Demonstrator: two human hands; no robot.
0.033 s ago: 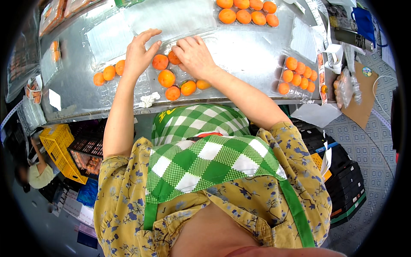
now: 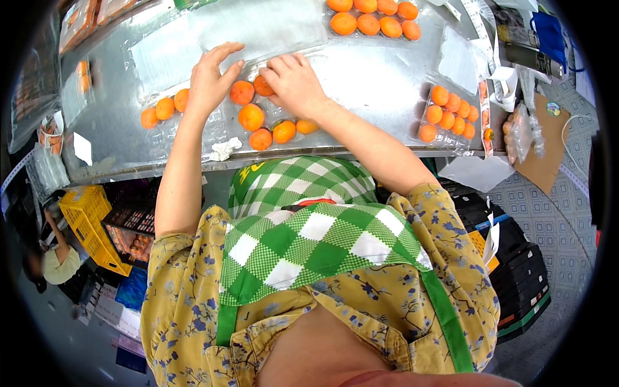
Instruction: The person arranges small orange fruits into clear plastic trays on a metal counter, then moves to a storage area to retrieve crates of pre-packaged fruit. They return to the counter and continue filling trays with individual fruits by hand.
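Note:
On the metal table, a group of round orange fruits [image 2: 251, 117] sits close before me, some on clear plastic. My right hand [image 2: 293, 84] curls its fingers over one orange fruit [image 2: 262, 86] at the group's far side and partly hides it. My left hand [image 2: 209, 79] is raised beside the group, fingers stretched, thumb apart, with nothing seen in it. Its thumb tip is close to another fruit [image 2: 242, 92]. Left of that wrist, a clear plastic tray [image 2: 169, 137] has a short row of fruits [image 2: 165, 108] along its far edge.
Filled clear trays stand at the far side [image 2: 369, 25] and on the right [image 2: 449, 115]. Clear plastic sheets [image 2: 164, 61] lie beyond my hands. A crumpled white tissue [image 2: 224, 149] is near the table's front edge. Yellow crates [image 2: 97, 229] and another person [image 2: 61, 264] are at lower left.

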